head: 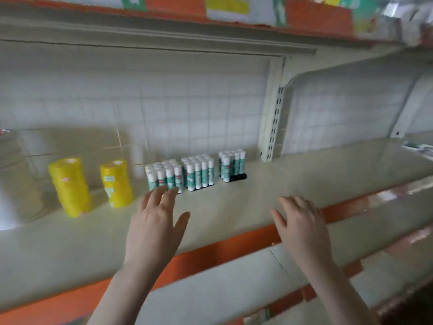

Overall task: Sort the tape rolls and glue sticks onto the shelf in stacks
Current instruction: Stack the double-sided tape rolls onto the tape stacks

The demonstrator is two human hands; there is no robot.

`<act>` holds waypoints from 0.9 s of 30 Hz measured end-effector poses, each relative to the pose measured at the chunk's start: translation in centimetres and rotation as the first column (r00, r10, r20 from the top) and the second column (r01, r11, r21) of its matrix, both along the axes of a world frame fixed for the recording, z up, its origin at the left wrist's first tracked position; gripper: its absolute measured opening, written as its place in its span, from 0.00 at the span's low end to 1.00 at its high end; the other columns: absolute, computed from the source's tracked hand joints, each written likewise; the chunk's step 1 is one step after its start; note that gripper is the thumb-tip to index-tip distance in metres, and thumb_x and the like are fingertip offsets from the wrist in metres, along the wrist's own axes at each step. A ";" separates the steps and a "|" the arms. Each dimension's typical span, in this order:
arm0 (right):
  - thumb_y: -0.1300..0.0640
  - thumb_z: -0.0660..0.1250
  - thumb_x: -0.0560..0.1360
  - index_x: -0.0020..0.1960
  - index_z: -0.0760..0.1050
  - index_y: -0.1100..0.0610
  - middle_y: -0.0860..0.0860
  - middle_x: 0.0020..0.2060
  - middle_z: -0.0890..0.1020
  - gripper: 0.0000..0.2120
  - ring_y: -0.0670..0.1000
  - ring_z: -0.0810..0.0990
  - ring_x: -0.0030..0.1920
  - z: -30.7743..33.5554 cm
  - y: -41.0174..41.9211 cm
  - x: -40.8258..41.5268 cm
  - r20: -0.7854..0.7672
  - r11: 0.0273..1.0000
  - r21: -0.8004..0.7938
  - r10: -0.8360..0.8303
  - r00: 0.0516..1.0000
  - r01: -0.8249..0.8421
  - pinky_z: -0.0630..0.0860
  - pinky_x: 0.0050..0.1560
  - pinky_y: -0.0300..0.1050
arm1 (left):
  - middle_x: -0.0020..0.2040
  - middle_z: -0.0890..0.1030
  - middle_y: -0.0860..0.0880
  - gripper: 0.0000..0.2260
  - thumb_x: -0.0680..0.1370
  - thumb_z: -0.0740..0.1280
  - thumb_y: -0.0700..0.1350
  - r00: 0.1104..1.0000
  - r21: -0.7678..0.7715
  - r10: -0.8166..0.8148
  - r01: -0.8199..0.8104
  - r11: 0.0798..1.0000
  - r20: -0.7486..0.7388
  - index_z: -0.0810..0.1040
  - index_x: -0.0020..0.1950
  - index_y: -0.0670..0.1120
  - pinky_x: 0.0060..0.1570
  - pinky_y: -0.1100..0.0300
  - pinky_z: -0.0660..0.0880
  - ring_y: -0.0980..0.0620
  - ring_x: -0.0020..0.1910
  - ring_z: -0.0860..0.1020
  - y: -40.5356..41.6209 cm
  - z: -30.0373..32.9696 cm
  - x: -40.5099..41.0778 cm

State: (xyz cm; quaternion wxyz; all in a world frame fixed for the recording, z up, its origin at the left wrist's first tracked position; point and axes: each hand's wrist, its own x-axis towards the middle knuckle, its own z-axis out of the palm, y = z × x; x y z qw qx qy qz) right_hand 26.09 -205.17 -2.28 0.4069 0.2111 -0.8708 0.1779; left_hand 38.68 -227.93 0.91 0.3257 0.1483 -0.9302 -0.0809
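Two stacks of yellow tape rolls stand on the shelf (234,214): a taller leaning one (70,186) at the left and a shorter one (116,182) beside it. Three blocks of upright teal-and-white glue sticks follow to the right: the left block (164,175), the middle block (199,171) and the right block (232,164). My left hand (157,224) reaches over the shelf with fingers spread, its fingertips just in front of the left block. My right hand (302,224) hovers over the shelf's front edge, fingers relaxed. Both hands hold nothing.
The shelf has an orange front strip (225,245) and a tiled back wall. A slotted upright post (274,118) stands behind the right block. A lower shelf (234,285) juts out below. Flat packets (419,148) lie at the far right.
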 end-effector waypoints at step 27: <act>0.50 0.57 0.76 0.58 0.77 0.56 0.50 0.50 0.81 0.16 0.51 0.79 0.51 -0.1 46.6 -34.0 0.257 0.952 -0.047 -0.282 0.924 0.304 0.75 0.53 0.49 | 0.70 0.69 0.49 0.26 0.73 0.68 0.53 0.923 0.176 -0.383 0.382 0.907 -0.030 0.69 0.70 0.49 0.64 0.52 0.66 0.48 0.69 0.63 45.0 1.3 -42.1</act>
